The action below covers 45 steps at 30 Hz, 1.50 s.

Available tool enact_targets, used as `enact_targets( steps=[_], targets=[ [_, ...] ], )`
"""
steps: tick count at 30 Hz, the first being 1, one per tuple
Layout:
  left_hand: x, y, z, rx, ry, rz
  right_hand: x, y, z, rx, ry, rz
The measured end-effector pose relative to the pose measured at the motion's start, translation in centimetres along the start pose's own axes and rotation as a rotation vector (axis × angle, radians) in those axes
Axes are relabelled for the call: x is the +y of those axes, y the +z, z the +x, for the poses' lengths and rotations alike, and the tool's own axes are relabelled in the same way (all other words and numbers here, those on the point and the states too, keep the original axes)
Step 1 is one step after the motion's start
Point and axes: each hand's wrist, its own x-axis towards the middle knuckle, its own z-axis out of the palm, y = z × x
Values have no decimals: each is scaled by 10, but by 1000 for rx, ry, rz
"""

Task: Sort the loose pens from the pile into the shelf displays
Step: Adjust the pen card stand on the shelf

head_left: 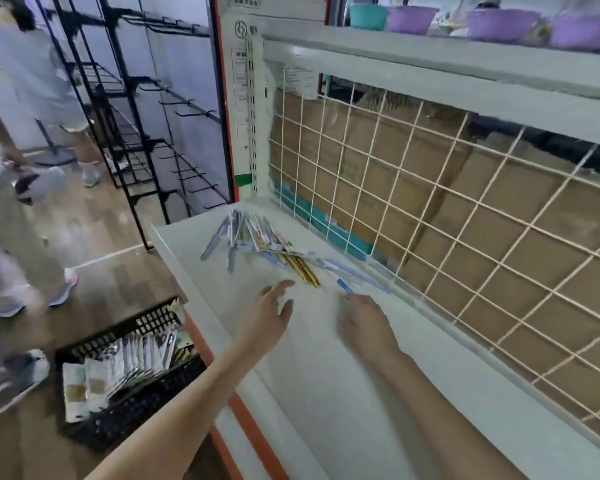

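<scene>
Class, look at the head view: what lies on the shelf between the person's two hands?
Only bare white shelf shows between the left hand and the right hand; the pen pile lies beyond both.

My shelf (326, 375) looks smooth matt white; gold pens (305, 270) gleam; wire grid (430, 216) backs onto plain cardboard (378, 150).

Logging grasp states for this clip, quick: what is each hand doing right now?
Left hand: open, fingers spread, holding nothing, just short of the pile of pens.
Right hand: open, holding nothing, fingertips near a blue pen.
</scene>
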Motion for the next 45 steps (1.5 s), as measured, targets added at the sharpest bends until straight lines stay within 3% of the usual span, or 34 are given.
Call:
enact_targets(
  steps=[6, 12, 21, 25, 30, 32, 40, 45],
  targets=[
    [-8, 15, 60, -22, 93, 149, -5, 10, 42, 238, 137, -19],
    [-3, 32, 80, 27, 96, 389, -5, 18, 62, 169, 147, -118],
    [10, 22, 79, -75, -13, 285, -16, 16, 69, 77, 119, 20],
    [7, 12, 75, -75, -83, 26, -19, 8, 55, 32, 159, 224],
    [6, -1, 59, -127, -495, -770, -21, -5, 28, -81, 208, 667],
    [7, -9, 48, -177, -579, -952, -21, -11, 17, -117, 215, 779],
    [14, -24, -6, -344, -652, -1206, -10, -15, -14, -247, 163, 868],
    [24, -25, -35, -460, -543, -1188, -8, -13, -32, -297, 144, 949]
  ],
)
